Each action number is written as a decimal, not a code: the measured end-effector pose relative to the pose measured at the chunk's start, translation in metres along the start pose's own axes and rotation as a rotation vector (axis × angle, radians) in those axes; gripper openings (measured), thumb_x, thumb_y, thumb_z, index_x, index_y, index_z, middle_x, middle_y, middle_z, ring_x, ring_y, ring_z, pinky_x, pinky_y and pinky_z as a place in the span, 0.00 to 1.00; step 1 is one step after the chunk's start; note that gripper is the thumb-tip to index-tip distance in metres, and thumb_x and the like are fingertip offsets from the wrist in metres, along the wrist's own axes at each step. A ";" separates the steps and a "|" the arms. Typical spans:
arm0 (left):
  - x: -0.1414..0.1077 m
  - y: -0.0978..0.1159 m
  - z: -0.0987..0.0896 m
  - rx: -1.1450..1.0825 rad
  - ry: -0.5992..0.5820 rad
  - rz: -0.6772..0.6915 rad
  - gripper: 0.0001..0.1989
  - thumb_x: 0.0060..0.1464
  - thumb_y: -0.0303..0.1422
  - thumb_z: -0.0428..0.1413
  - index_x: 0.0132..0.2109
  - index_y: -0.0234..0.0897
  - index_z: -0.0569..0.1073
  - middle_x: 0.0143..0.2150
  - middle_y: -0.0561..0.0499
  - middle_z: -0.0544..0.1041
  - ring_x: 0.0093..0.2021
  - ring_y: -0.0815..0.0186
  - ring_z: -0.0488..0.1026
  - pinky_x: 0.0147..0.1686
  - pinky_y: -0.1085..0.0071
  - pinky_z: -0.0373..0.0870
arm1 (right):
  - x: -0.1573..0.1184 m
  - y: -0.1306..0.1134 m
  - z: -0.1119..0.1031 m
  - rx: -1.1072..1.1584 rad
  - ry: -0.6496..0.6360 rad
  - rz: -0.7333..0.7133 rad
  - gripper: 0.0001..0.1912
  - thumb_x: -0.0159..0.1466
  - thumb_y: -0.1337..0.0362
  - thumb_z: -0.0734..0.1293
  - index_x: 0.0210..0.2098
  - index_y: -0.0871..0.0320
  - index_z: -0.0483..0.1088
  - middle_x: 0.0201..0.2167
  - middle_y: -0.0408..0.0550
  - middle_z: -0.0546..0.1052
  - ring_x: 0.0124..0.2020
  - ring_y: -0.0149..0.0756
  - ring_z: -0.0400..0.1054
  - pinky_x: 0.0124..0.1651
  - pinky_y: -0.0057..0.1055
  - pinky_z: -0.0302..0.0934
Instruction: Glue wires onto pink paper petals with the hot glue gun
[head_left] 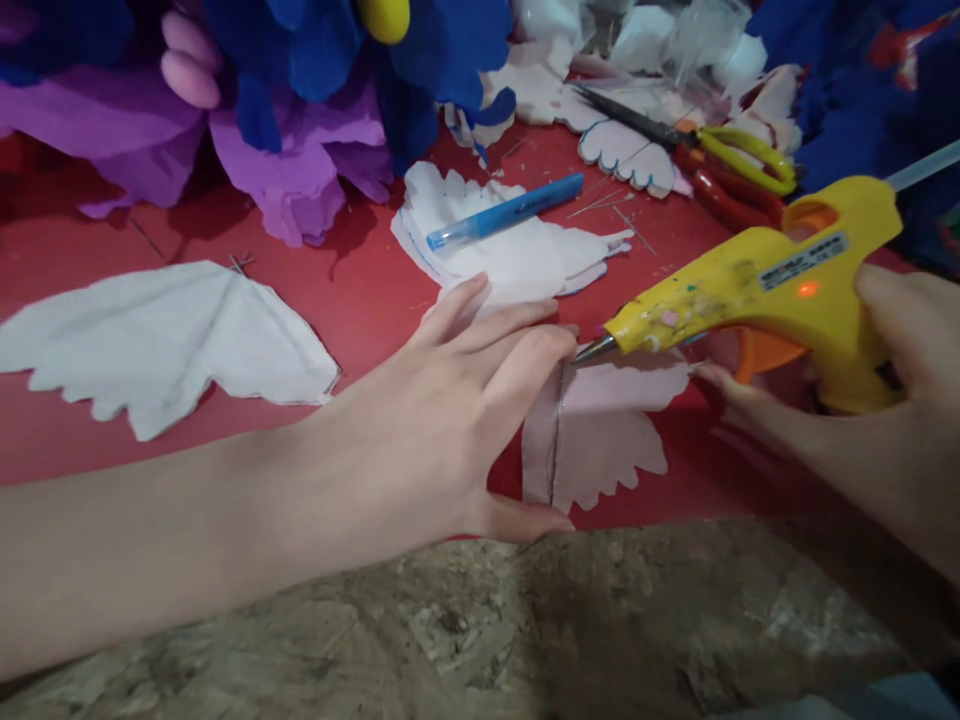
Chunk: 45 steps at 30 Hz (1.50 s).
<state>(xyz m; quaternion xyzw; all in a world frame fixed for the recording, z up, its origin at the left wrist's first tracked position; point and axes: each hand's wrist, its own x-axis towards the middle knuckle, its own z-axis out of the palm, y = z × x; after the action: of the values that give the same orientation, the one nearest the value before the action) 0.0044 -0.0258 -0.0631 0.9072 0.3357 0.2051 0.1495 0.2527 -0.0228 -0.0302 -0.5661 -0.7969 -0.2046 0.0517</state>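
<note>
My right hand is wrapped round the handle of a yellow glue gun with an orange trigger and a lit orange light. The gun's metal nozzle touches or nearly touches a thin wire that lies across a pale paper wing with a scalloped edge. My left hand rests over the wing's left side, fingers spread, with the thumb at its lower edge. Part of the wing is hidden under this hand. A clear glue stick sticks out of the gun's back.
To the left lies a white paper wing with wires. Beyond my left hand, a blue pen rests on stacked paper wings. Scissors and red-handled pliers lie behind the gun. Purple and blue paper line the back of the red surface.
</note>
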 end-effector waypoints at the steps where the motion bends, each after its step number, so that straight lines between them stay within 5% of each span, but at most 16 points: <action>1: 0.000 0.000 0.000 -0.003 0.004 0.002 0.44 0.37 0.54 0.60 0.54 0.28 0.60 0.56 0.35 0.67 0.59 0.48 0.61 0.62 0.48 0.48 | 0.000 0.000 -0.001 -0.005 -0.006 0.024 0.33 0.57 0.36 0.50 0.35 0.61 0.65 0.26 0.51 0.67 0.30 0.41 0.65 0.22 0.32 0.46; 6: 0.000 0.002 -0.002 -0.017 0.000 0.018 0.43 0.36 0.50 0.63 0.53 0.25 0.60 0.55 0.34 0.69 0.59 0.48 0.61 0.61 0.46 0.49 | 0.000 0.003 -0.001 0.013 -0.043 0.050 0.36 0.55 0.33 0.50 0.33 0.60 0.64 0.28 0.52 0.69 0.32 0.41 0.66 0.21 0.31 0.46; 12: 0.000 0.003 -0.004 -0.010 -0.018 0.026 0.43 0.37 0.50 0.63 0.53 0.24 0.60 0.55 0.32 0.69 0.60 0.49 0.60 0.60 0.46 0.50 | -0.001 0.006 0.004 0.026 0.090 -0.110 0.28 0.61 0.42 0.54 0.40 0.62 0.65 0.38 0.55 0.74 0.37 0.38 0.70 0.20 0.32 0.45; 20: -0.001 0.002 -0.008 -0.026 -0.067 0.004 0.44 0.39 0.52 0.61 0.55 0.29 0.55 0.58 0.33 0.65 0.62 0.51 0.57 0.61 0.47 0.48 | 0.008 0.020 0.008 0.015 0.145 -0.079 0.39 0.59 0.36 0.47 0.40 0.65 0.69 0.32 0.57 0.76 0.31 0.41 0.72 0.23 0.33 0.57; 30: 0.000 0.007 -0.019 -0.074 -0.120 -0.053 0.36 0.49 0.48 0.56 0.56 0.32 0.53 0.60 0.36 0.63 0.62 0.56 0.57 0.62 0.48 0.46 | 0.012 0.019 0.017 0.102 0.232 -0.179 0.38 0.61 0.40 0.46 0.39 0.67 0.71 0.32 0.58 0.78 0.26 0.40 0.73 0.24 0.34 0.66; 35: 0.000 0.011 -0.022 -0.057 -0.053 -0.074 0.13 0.60 0.33 0.45 0.51 0.32 0.60 0.52 0.41 0.70 0.55 0.61 0.64 0.61 0.51 0.52 | 0.017 0.026 0.015 0.140 0.284 -0.099 0.41 0.60 0.38 0.48 0.38 0.71 0.72 0.30 0.60 0.77 0.26 0.43 0.72 0.26 0.37 0.67; 42: -0.001 0.011 -0.027 0.127 0.040 0.044 0.12 0.58 0.29 0.46 0.37 0.37 0.74 0.36 0.51 0.77 0.42 0.64 0.71 0.61 0.51 0.50 | 0.024 0.033 0.020 0.328 0.068 0.252 0.49 0.46 0.27 0.49 0.39 0.64 0.72 0.32 0.57 0.77 0.29 0.45 0.71 0.31 0.40 0.64; 45: -0.003 0.012 -0.028 0.167 0.111 0.098 0.11 0.56 0.29 0.48 0.34 0.37 0.76 0.33 0.52 0.78 0.40 0.64 0.72 0.61 0.52 0.49 | 0.028 0.035 0.022 0.326 -0.046 0.386 0.41 0.47 0.31 0.54 0.39 0.60 0.70 0.33 0.55 0.77 0.31 0.47 0.71 0.32 0.39 0.62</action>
<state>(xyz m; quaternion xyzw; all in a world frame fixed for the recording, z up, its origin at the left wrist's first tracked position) -0.0044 -0.0326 -0.0345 0.9189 0.3148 0.2335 0.0441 0.2787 0.0202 -0.0319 -0.6965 -0.6975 -0.0468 0.1622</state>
